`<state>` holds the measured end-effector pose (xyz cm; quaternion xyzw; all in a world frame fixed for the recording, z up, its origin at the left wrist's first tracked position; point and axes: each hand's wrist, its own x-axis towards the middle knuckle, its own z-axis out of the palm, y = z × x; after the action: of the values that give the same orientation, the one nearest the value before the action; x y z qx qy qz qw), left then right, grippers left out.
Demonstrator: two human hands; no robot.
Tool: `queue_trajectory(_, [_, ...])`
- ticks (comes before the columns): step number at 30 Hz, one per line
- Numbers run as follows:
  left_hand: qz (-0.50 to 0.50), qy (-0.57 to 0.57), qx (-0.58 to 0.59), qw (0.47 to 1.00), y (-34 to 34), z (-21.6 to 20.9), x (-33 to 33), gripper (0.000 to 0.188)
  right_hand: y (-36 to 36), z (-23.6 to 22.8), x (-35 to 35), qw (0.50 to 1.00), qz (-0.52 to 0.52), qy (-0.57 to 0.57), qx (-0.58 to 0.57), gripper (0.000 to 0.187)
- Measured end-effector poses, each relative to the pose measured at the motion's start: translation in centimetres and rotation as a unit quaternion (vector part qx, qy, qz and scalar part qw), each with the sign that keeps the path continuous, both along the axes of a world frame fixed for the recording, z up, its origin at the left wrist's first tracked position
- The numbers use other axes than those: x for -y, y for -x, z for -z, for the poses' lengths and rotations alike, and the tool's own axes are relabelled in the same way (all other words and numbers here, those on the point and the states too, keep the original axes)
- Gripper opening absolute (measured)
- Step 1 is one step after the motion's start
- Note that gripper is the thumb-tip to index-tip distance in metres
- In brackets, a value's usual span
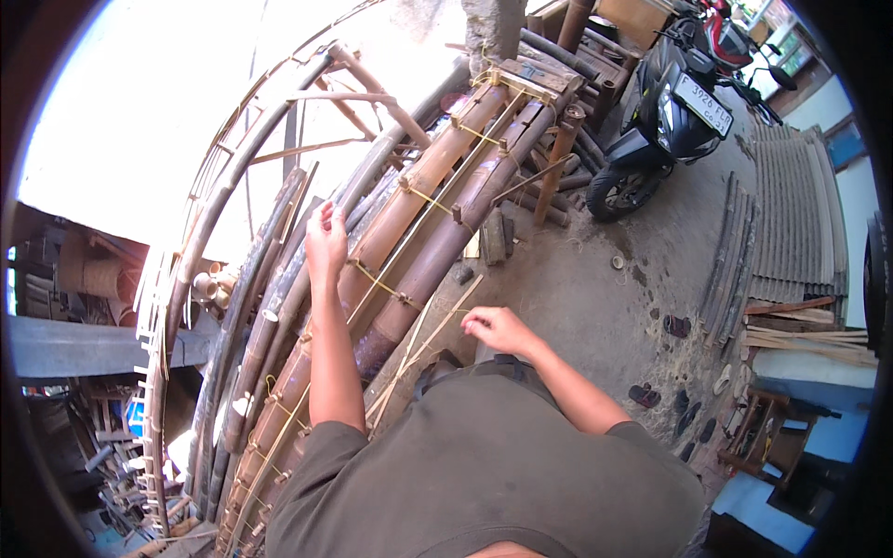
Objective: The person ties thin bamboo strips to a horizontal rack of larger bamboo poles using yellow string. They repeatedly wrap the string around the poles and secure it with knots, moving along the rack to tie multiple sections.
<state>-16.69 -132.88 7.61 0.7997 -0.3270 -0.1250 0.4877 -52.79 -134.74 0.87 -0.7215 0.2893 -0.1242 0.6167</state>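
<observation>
Two long bamboo poles [445, 237] lie side by side, with pegs along them and yellow cord [377, 279] strung across between the pegs. My left hand [326, 244] is raised above the poles' left side, its fingers loosely bent and slightly apart, with nothing seen in them. To the right of the poles, my right hand [500, 329] is closed in front of my body. From its fingertips a thin yellow cord seems to run toward a peg on the nearer pole. Light split bamboo strips [423, 325] lean between my right hand and the poles.
More poles and a curved bamboo frame [191, 246] stand on the left. A concrete post [493, 33] rises at the far end. Beyond the poles, a black motorbike [665, 116] is parked on the right. Corrugated sheets [795, 209] and sandals [644, 395] lie along the right side.
</observation>
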Motion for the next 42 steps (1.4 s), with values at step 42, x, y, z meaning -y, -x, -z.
queue_trajectory(42, [-0.031,0.167,-0.244,0.955,19.4,5.9,26.7,0.028,-5.1,-4.9,41.3,0.883,-0.405,0.230,0.067,0.033])
